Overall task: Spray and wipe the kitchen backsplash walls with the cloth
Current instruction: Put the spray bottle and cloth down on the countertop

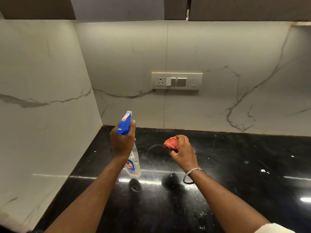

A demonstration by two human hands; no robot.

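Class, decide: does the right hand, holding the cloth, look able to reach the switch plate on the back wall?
Probably yes. The right hand grips the cloth over the counter, nothing stands between it and the switch plate, and the bottle is off to the left.

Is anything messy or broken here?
Nothing looks broken. The grey lines on the white marble-look backsplash look like its pattern, not cracks. The shiny black countertop has a curved pale smear between the left hand, holding the clear spray bottle with blue trigger, and the right hand, gripping the red cloth.
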